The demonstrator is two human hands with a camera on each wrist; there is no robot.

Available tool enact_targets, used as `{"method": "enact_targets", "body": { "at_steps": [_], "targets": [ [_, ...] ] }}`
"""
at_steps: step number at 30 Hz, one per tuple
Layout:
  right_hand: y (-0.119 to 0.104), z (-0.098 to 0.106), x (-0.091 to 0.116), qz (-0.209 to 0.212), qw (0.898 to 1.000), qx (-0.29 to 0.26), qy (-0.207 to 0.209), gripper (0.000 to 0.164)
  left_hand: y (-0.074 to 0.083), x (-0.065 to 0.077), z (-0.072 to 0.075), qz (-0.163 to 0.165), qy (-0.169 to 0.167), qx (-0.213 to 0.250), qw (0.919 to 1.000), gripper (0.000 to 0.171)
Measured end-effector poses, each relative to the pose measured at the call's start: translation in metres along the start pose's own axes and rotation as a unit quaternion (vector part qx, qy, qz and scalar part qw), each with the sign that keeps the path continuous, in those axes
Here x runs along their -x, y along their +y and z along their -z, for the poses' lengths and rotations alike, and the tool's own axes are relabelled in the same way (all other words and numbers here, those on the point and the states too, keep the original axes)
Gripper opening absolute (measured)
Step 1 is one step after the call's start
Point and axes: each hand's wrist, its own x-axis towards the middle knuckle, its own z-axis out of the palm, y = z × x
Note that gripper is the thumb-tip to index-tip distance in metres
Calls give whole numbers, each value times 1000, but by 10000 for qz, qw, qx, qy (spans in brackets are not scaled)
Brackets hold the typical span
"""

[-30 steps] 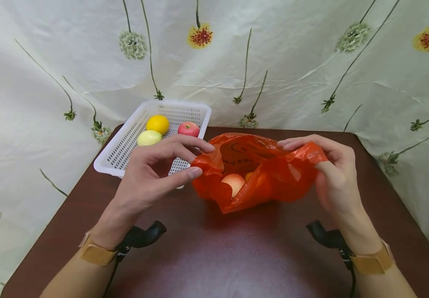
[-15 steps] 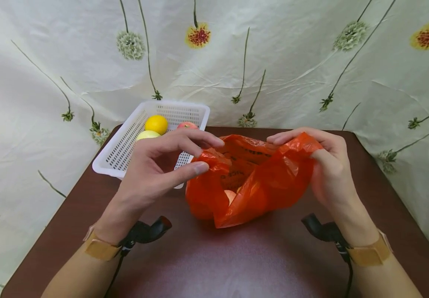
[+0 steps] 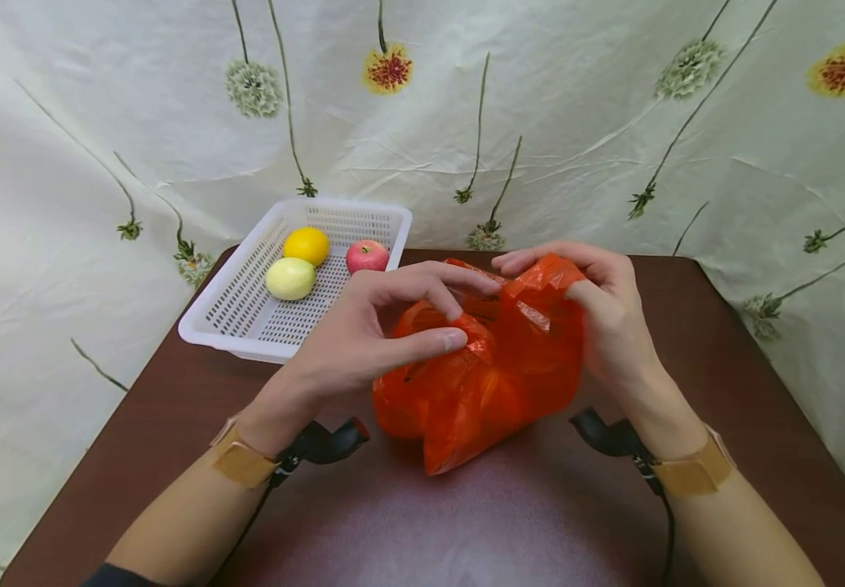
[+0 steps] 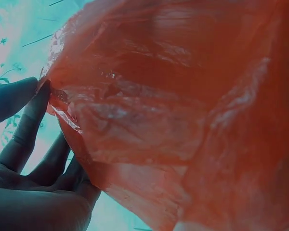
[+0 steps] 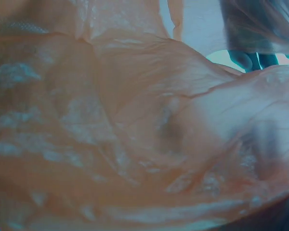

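Note:
A red plastic bag (image 3: 496, 391) sits on the dark table between both hands, its mouth drawn narrow. My left hand (image 3: 364, 334) pinches the bag's left rim between thumb and fingers. At the right rim, my right hand (image 3: 606, 310) grips a bunched piece of the plastic. The fruit inside is hidden now, apart from an orange glow through the film. In the left wrist view the left hand (image 4: 33, 159) holds the edge of the bag (image 4: 144, 120) at its fingertips. Plastic (image 5: 135, 120) fills most of the right wrist view.
A white perforated basket (image 3: 210, 336) stands at the back left, beside my left hand. Inside lie a yellow orange-like fruit (image 3: 307, 245), a pale yellow-green fruit (image 3: 290, 279) and a red apple (image 3: 367, 256). Behind the table (image 3: 173, 408) hangs a flowered cloth (image 3: 577, 106).
My hands have come closer together, the left moving right and the right moving left. The bag's mouth has narrowed, covering the fruit seen in it before. The apple in the basket is uncovered again.

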Motion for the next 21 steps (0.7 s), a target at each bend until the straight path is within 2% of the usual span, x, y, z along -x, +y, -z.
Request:
{"method": "enact_targets", "body": {
  "at_steps": [4,8,15,21],
  "targets": [
    [4,-4,-3,-20,9999,142,-45,33,-4,-1,0,390,-28,-247,9989,9],
    [5,-9,-5,-42,9994,335,-99,31,-7,-3,-1,550,-109,-291,9980,11],
    [4,-14,-7,-192,9976,638,-182,34,-13,-9,-5,167,-330,94,9993,11],
    [4,-13,-3,-286,9975,565,-303,34,-18,-10,-5,-10,-138,183,9997,11]
  ]
}}
